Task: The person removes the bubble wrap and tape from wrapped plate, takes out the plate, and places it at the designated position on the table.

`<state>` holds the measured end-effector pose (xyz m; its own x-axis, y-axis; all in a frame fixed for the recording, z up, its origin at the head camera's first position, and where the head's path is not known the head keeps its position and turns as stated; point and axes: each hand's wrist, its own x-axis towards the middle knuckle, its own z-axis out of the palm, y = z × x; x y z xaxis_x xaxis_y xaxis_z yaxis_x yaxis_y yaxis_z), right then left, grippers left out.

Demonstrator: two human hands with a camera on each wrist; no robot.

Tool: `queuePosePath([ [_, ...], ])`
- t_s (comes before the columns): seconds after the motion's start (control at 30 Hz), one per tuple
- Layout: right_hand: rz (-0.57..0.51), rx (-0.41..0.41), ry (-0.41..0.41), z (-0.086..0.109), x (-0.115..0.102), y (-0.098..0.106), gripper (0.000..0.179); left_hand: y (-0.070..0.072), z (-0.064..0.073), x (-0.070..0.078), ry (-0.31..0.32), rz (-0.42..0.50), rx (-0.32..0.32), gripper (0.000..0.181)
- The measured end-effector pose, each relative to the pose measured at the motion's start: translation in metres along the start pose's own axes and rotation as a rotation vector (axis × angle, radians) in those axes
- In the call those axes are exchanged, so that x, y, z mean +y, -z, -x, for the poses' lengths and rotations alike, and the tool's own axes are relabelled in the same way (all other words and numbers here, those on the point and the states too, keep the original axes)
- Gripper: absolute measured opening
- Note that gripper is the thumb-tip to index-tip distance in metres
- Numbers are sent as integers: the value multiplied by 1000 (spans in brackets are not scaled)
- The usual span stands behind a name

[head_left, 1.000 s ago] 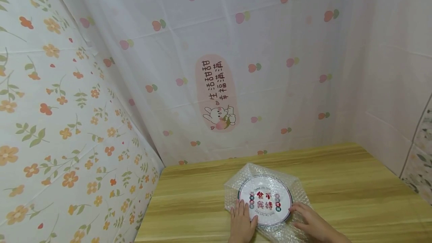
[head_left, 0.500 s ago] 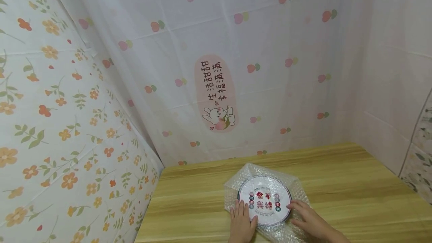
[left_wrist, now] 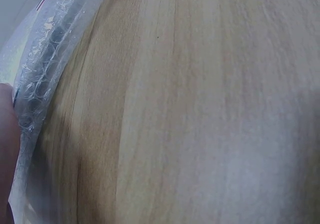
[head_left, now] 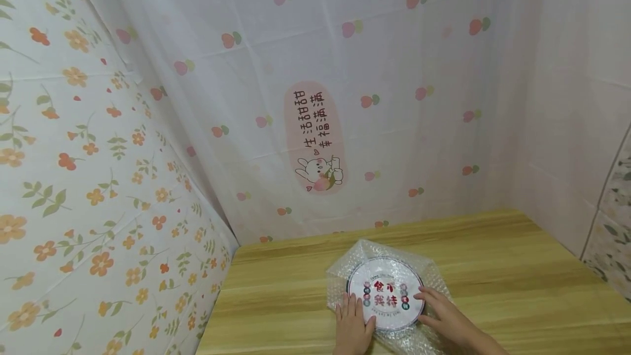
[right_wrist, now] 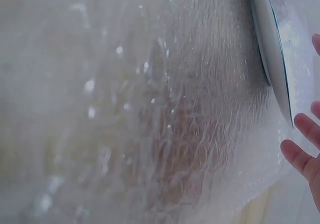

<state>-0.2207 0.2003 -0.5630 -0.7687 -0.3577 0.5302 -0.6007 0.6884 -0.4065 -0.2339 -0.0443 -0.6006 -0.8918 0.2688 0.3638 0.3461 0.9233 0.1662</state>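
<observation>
A white round plate [head_left: 384, 314] with red and dark printed characters lies face up on a sheet of bubble wrap [head_left: 436, 275]. Over the plate's lower left edge rests my left hand [head_left: 352, 326], fingers spread and pointing forward. My right hand [head_left: 446, 315] reaches in from the right, its fingertips at the plate's right rim. In the right wrist view, the plate [right_wrist: 272, 44] shows its thin blue-green rim, with the right fingers [right_wrist: 307, 129] beside it. The left wrist view catches part of the left hand [left_wrist: 7, 144] against the folded bubble wrap [left_wrist: 42, 79].
Everything lies on a wood-grain table [head_left: 276, 300]. A white curtain [head_left: 404, 136] with printed fruit hangs behind it, and a flowered cloth [head_left: 123, 179] borders the left side. Another pale curtain [head_left: 567, 125] stands to the right.
My right hand has shifted slightly left, so its fingertips reach a little farther over the plate's right rim. The left hand and the plate stay nearly still.
</observation>
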Motion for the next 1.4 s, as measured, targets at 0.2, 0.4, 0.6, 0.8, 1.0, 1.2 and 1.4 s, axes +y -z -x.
queuePosePath([
  [0.2,-27,-12,-11,-1,-2,-2,35,1,1,1,5,7,-9,55],
  [0.4,-2,43,14,-3,-3,-5,36,2,0,2,10,6,-17,55],
  [0.6,32,87,52,-5,-2,-10,35,4,1,2,8,-2,-16,55],
  [0.8,-6,58,14,-7,-1,-12,32,0,1,1,-13,-17,29,54],
  [1.0,-29,55,-27,-7,0,-16,31,-6,1,-1,-12,-23,28,56],
  [1.2,-25,42,-30,-7,1,-19,31,-6,1,-1,-13,-25,38,56],
  [1.4,-30,33,-47,-9,1,-21,32,-2,1,0,-18,-12,50,55],
])
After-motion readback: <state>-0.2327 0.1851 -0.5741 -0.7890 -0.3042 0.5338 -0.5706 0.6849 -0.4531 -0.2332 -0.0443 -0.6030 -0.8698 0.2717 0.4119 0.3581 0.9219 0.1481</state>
